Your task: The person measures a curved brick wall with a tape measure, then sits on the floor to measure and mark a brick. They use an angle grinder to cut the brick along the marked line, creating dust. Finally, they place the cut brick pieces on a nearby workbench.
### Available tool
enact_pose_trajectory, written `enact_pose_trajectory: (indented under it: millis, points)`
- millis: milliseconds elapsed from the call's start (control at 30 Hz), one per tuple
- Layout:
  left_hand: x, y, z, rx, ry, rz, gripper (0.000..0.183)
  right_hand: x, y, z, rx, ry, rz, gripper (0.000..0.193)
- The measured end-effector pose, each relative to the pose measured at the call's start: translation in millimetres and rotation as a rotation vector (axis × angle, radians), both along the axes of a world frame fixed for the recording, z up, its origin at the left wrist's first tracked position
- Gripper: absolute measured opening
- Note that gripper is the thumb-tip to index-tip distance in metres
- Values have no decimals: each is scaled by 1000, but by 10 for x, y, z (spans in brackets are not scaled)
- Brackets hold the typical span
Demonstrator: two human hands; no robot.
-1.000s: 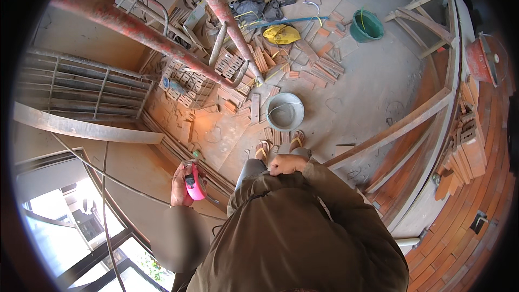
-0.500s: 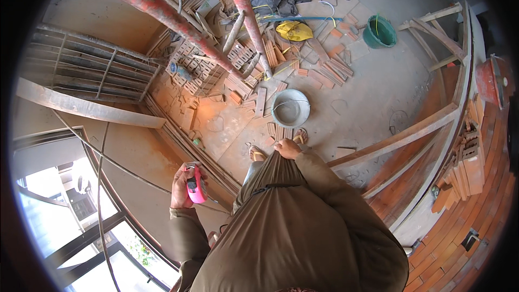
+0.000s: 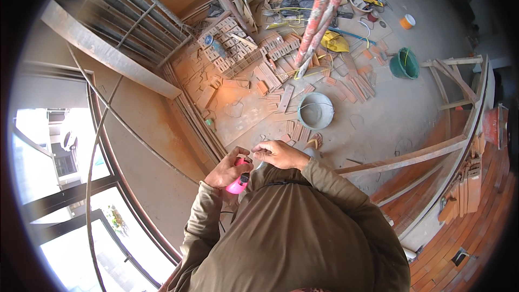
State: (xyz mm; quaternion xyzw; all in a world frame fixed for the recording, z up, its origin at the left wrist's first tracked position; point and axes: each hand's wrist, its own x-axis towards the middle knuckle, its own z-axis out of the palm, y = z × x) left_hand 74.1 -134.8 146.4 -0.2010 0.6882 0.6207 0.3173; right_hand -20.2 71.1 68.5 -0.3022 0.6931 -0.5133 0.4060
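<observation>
In my left hand (image 3: 224, 173) is a small bright pink case with a black part (image 3: 236, 186), compact like a hand reel; its exact kind is unclear. The fingers curl round its top, in front of my waist. My right hand (image 3: 284, 156) is right beside it, fingers bent and pinched together close to the left fingertips. Whatever is between those fingers is too small to make out. Brown cloth of my long-sleeved garment (image 3: 292, 221) lies just below both hands.
Ahead of my feet stands a grey bucket (image 3: 315, 111), with a green bucket (image 3: 404, 64) farther right. Hollow bricks (image 3: 230, 46) and loose tiles (image 3: 346, 89) litter the floor. Red scaffold poles (image 3: 319, 21) rise beyond. A wooden frame (image 3: 405, 157) borders the right; a window (image 3: 70, 146) is left.
My right hand has let go of the garment's front and come up beside the left. My left hand has moved right and inward with the pink case. The view has shifted.
</observation>
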Motion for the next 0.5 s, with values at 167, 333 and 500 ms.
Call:
enact_pose_trajectory:
  millis: [167,333,500]
  points:
    - [312,-207,-93,-154,8,-41,43,278,-374,-99,-49,-130,79,40]
    - [671,-398,-303,-106,70,-29,55,414,-649,44,-23,-225,239,39]
    - [768,-575,-214,-61,21,-8,43,412,-775,74,-62,-317,121,32]
